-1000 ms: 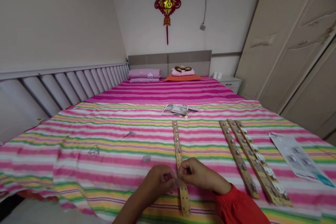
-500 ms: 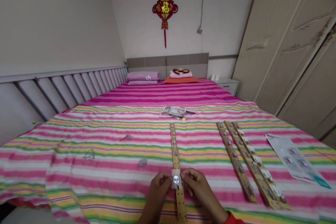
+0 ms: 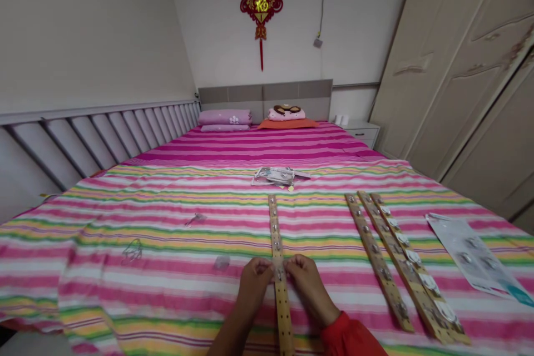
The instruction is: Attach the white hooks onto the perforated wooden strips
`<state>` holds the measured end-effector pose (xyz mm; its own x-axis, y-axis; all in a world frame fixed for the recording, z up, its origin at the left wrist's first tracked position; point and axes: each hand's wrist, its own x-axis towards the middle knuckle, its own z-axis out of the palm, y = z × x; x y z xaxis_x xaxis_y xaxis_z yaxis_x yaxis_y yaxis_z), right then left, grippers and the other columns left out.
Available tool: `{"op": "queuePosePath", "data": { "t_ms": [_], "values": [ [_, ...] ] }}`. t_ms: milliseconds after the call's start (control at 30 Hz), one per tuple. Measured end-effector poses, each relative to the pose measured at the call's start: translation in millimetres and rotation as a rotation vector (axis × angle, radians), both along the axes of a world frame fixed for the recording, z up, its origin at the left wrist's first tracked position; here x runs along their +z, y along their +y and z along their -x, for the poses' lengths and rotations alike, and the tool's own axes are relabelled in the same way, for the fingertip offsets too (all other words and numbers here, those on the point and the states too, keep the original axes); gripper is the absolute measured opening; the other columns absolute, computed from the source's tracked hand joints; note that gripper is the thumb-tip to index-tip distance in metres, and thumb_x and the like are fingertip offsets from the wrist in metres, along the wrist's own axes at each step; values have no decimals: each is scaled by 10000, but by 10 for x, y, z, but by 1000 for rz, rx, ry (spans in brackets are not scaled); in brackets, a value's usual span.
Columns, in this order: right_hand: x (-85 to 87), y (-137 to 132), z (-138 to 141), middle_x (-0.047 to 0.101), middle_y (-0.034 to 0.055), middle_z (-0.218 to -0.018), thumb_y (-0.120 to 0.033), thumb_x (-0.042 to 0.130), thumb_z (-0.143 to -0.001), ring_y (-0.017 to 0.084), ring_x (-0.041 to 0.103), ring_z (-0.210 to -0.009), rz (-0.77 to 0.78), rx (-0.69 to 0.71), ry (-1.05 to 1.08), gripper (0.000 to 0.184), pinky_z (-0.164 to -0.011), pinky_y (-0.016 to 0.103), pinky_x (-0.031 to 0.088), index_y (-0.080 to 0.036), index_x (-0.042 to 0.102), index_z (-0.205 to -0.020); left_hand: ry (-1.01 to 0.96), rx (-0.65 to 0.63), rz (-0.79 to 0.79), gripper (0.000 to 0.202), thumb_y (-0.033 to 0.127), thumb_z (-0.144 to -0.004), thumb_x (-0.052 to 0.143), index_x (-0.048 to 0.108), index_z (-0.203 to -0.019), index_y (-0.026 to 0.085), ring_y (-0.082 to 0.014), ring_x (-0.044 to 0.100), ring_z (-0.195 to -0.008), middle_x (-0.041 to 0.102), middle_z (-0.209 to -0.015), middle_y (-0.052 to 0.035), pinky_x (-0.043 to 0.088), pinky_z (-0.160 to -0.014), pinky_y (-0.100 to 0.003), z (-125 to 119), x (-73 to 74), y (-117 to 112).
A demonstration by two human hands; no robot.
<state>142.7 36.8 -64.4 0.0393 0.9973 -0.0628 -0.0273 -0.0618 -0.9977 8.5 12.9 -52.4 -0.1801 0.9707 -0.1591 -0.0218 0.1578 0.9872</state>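
A narrow wooden strip (image 3: 284, 314) with rows of small holes lies lengthwise on the striped bedspread before me. Several metal hooks on clear pads sit along its far half. Over the middle of the strip is another clear adhesive hook (image 3: 279, 272), pinched at its left edge by my left hand (image 3: 254, 281) and at its right edge by my right hand (image 3: 306, 283). Thumb and forefinger of each hand are closed at its sides. The pad appears to rest against the wood, though its underside is hidden.
To the right lie more wooden strips (image 3: 377, 258) with hooks, some with white pieces. Beyond them is a plastic hook package (image 3: 471, 256). A pile of clear packets (image 3: 277, 176) sits farther up the bedspread (image 3: 167, 289). Clear scraps (image 3: 222, 261) lie on the left.
Both hands have moved the clear hook farther up the strip, close to the row of mounted hooks. The pad now looks lower and flatter against the wood. The view has shifted slightly.
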Motion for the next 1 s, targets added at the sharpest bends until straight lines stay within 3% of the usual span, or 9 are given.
{"op": "queuePosePath", "data": {
  "t_ms": [367, 767, 1000],
  "values": [
    [-191, 113, 14, 407, -65, -387, -251, 551, -551, 104, 354, -431, 37, -45, -83, 177, -443, 253, 275, -225, 439, -417, 366, -20, -13, 53, 201, -666, 565, 547, -617, 188, -156, 602, -599, 606, -589, 9, 461, -585, -256, 24, -142, 159],
    [-266, 155, 18, 403, -66, -409, -273, 568, -553, 109, 355, -454, 34, -70, -127, 187, -453, 255, 276, -227, 436, -429, 429, -23, 5, 60, 212, -675, 557, 542, -621, 189, -158, 594, -607, 598, -600, 7, 439, -589, -256, 11, -156, 193],
    [-303, 172, 5, 431, -64, -412, -288, 614, -535, 109, 374, -454, 37, -66, -73, 182, -459, 255, 298, -216, 474, -445, 375, 11, 14, 45, 212, -656, 584, 546, -644, 191, -149, 596, -605, 594, -601, 21, 449, -602, -255, 27, -293, 230]
  ]
}}
